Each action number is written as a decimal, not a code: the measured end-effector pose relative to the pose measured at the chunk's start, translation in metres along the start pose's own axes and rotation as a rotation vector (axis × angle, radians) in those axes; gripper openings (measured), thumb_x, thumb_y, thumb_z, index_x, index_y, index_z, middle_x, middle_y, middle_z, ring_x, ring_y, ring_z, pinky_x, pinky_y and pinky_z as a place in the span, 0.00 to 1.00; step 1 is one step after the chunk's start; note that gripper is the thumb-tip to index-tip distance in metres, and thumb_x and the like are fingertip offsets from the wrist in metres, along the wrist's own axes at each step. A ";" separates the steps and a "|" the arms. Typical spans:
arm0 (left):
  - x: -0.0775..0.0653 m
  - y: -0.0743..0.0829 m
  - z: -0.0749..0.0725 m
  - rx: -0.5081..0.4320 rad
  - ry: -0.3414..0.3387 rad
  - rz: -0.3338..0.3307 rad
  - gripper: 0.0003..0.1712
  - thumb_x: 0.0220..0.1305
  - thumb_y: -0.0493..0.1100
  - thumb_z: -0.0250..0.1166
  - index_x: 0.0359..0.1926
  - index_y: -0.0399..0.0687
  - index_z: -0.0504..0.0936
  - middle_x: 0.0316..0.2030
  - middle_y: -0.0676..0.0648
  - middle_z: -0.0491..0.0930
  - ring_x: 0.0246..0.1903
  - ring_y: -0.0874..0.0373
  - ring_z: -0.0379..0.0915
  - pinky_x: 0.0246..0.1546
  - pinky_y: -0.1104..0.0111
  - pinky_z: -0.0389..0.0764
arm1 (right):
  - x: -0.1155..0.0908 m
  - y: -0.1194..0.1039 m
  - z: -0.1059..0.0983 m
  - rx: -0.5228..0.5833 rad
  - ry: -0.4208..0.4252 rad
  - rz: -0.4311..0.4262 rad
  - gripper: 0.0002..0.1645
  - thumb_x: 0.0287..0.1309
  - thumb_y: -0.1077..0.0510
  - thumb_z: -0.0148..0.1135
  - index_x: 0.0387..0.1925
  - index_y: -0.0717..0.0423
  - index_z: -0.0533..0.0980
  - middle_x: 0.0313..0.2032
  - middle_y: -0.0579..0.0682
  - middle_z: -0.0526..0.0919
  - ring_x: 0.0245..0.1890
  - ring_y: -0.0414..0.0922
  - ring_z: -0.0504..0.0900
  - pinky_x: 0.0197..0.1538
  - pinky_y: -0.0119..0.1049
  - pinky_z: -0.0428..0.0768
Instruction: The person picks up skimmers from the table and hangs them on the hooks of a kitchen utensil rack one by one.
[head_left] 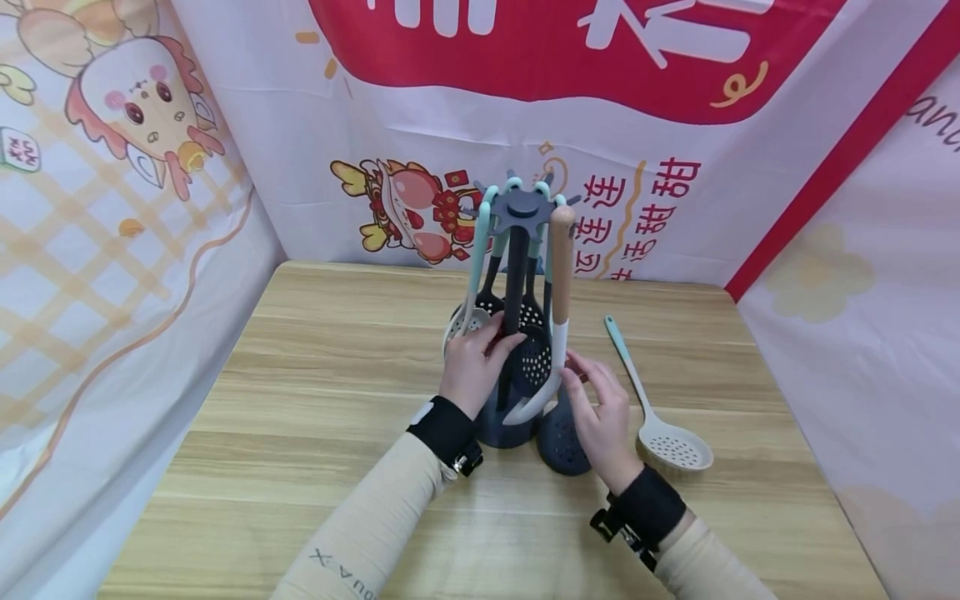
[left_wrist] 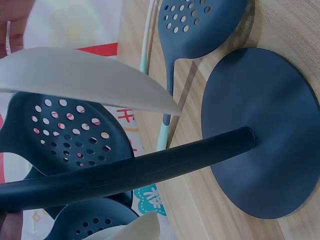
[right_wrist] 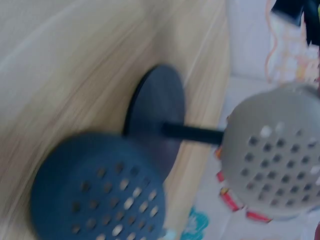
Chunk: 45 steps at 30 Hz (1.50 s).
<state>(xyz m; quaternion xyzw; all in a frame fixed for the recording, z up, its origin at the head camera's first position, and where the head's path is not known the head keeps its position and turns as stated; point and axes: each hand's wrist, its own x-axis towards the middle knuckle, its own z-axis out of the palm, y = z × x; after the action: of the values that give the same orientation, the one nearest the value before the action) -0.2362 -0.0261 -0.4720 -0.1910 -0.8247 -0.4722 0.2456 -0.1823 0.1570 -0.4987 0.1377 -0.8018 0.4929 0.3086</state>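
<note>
My left hand (head_left: 472, 367) grips the pole (head_left: 516, 275) of a dark utensil rack, thumb in front. On the rack's near right side, a skimmer with a wooden handle (head_left: 562, 267) and pale head (right_wrist: 275, 155) hangs upright from the top. My right hand (head_left: 603, 417) is beside its white neck, fingers loosely bent and fingertips right at it. Several dark skimmers (left_wrist: 75, 130) with mint handles hang around the pole, plus a pale skimmer (head_left: 472, 321) at the left. The round rack base (left_wrist: 265, 165) stands on the table.
A dark skimmer (head_left: 562, 442) lies on the wooden table (head_left: 337, 467) close to the base. Farther right lies a pale skimmer with a mint handle (head_left: 675, 446). Printed cloth (head_left: 420, 125) stands behind the table and along both sides.
</note>
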 end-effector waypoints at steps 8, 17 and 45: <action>0.000 0.001 -0.002 -0.004 0.004 0.005 0.20 0.66 0.45 0.66 0.53 0.36 0.83 0.39 0.40 0.88 0.33 0.53 0.86 0.35 0.64 0.86 | 0.009 0.038 -0.012 -0.109 -0.021 0.227 0.22 0.69 0.55 0.59 0.59 0.64 0.75 0.50 0.60 0.83 0.50 0.53 0.80 0.56 0.45 0.77; 0.000 0.000 -0.001 -0.004 -0.014 -0.004 0.19 0.66 0.45 0.66 0.52 0.38 0.84 0.39 0.41 0.88 0.34 0.54 0.87 0.36 0.66 0.86 | 0.020 0.087 -0.024 -0.274 -0.155 0.462 0.36 0.71 0.47 0.57 0.71 0.63 0.62 0.64 0.64 0.74 0.65 0.60 0.70 0.68 0.55 0.68; 0.001 0.002 -0.002 0.021 -0.038 -0.012 0.19 0.66 0.47 0.65 0.52 0.38 0.84 0.39 0.41 0.88 0.34 0.54 0.87 0.36 0.67 0.86 | 0.001 0.138 -0.048 -0.638 -0.308 0.600 0.19 0.62 0.54 0.64 0.38 0.68 0.72 0.27 0.60 0.73 0.31 0.57 0.74 0.31 0.45 0.71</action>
<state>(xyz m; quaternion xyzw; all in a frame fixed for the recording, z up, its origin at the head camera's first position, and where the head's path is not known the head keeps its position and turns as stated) -0.2358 -0.0272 -0.4692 -0.1925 -0.8352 -0.4615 0.2291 -0.2383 0.2649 -0.5802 -0.1305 -0.9543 0.2627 0.0564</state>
